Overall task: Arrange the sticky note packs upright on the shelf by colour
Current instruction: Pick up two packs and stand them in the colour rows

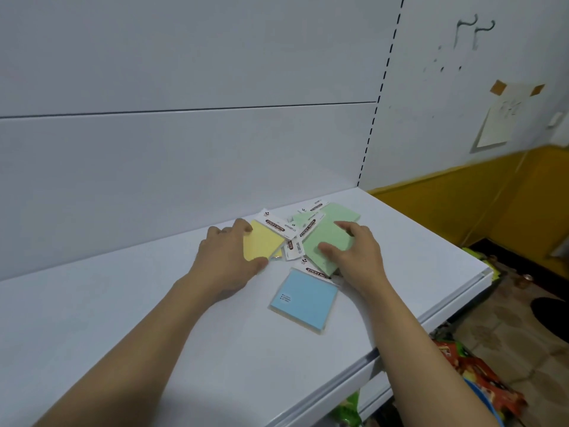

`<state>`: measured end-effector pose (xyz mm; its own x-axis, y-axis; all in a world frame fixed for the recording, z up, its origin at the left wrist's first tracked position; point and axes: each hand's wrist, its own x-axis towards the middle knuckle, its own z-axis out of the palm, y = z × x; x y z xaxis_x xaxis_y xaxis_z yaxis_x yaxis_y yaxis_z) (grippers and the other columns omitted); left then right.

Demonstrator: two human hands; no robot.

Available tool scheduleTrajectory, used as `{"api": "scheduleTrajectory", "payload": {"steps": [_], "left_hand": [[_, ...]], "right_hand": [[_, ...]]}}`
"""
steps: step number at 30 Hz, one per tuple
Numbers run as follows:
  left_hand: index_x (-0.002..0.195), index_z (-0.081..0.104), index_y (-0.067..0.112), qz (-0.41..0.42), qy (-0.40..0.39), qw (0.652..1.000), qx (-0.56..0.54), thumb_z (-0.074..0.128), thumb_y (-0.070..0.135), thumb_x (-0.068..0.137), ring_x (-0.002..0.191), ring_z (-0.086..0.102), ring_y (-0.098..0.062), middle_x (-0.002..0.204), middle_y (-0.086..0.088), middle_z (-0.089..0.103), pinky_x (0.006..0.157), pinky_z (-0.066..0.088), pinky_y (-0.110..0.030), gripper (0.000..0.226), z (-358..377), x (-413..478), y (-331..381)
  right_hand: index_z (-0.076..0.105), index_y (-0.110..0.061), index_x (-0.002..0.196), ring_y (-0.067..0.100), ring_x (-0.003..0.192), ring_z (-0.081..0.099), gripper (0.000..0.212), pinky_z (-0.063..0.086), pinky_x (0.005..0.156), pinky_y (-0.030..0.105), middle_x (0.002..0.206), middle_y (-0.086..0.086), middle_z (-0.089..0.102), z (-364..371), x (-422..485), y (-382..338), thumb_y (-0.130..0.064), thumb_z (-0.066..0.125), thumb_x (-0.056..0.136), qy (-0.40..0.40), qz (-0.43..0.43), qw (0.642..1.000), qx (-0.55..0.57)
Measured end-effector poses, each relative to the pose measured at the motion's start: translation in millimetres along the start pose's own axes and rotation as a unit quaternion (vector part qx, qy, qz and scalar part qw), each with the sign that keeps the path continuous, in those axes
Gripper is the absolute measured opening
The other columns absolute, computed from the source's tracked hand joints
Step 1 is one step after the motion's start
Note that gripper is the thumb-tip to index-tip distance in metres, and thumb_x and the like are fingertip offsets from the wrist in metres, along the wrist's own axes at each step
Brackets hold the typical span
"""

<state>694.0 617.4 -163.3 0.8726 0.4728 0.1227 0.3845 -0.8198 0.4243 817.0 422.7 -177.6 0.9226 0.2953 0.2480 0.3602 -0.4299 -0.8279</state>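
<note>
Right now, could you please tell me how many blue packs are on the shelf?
1: the blue pack lies flat on the shelf, beside the right hand, nearest the front edge. More may be hidden.

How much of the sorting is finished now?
Nothing looks done yet: no pack stands upright, all lie flat in a pile on the shelf. In hand: the left hand grips a yellow pack, the right hand a green pack. Left: the blue pack, the rear green pack, and standing all up by colour.
</note>
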Motion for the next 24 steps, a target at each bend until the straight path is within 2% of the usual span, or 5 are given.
{"api": "scheduleTrajectory", "payload": {"steps": [5, 9, 12, 19, 24], "left_hand": [[0.141, 0.032, 0.016, -0.083, -0.018, 0.994, -0.072, 0.083, 0.048, 0.057, 0.129, 0.036, -0.024, 0.136, -0.006, 0.045, 0.098, 0.039, -0.037, 0.103, -6.1, 2.6, -7.0], [0.119, 0.055, 0.016, -0.095, -0.029, 0.962, -0.255, 0.084, 0.026, 0.067, 0.094, 0.06, -0.017, 0.106, 0.0, 0.061, 0.07, 0.047, -0.023, 0.061, -8.7, -2.4, -10.8], [0.106, 0.064, 0.016, -0.088, -0.019, 0.94, -0.33, 0.073, 0.013, 0.08, 0.064, 0.056, -0.01, 0.081, 0.001, 0.057, 0.055, 0.041, -0.01, 0.027, -9.7, -8.4, -9.8], [0.103, 0.062, 0.011, -0.081, 0.048, 0.881, -0.464, 0.073, -0.002, 0.075, 0.071, 0.065, -0.021, 0.091, -0.013, 0.063, 0.06, 0.051, -0.028, 0.033, -16.9, -16.1, -16.1], [0.076, 0.053, 0.011, -0.046, 0.096, 0.905, -0.411, 0.081, -0.005, 0.063, 0.059, 0.05, -0.021, 0.07, -0.009, 0.055, 0.059, 0.048, -0.029, 0.035, -16.6, -17.4, -8.3]], "right_hand": [[0.061, -0.024, 0.101, 0.011, 0.097, 0.052, 0.019, 0.038, 0.076, 0.009, 0.106, -0.006, 0.057, -2.3, -1.8, -5.2, -0.016, 0.069, 0.084, 0.106, -0.004, 0.988, 0.113], [0.053, -0.025, 0.087, 0.018, 0.084, 0.062, 0.024, 0.055, 0.068, 0.036, 0.091, -0.007, 0.062, -1.7, -7.1, -11.2, -0.01, 0.071, 0.081, 0.13, 0.011, 0.958, 0.256], [0.05, -0.021, 0.083, 0.023, 0.086, 0.066, 0.024, 0.056, 0.075, 0.042, 0.09, -0.001, 0.065, 4.8, -7.3, -7.0, -0.009, 0.071, 0.08, 0.071, -0.002, 0.974, 0.213], [0.062, -0.017, 0.087, 0.013, 0.081, 0.059, 0.016, 0.043, 0.069, 0.02, 0.083, -0.009, 0.064, 6.9, -4.0, -2.6, -0.018, 0.076, 0.078, 0.086, 0.001, 0.99, 0.113], [0.067, -0.023, 0.085, 0.016, 0.08, 0.062, 0.016, 0.049, 0.075, 0.03, 0.085, -0.004, 0.068, 9.8, 2.2, -1.4, -0.022, 0.078, 0.074, 0.116, 0.031, 0.989, 0.089]]}}
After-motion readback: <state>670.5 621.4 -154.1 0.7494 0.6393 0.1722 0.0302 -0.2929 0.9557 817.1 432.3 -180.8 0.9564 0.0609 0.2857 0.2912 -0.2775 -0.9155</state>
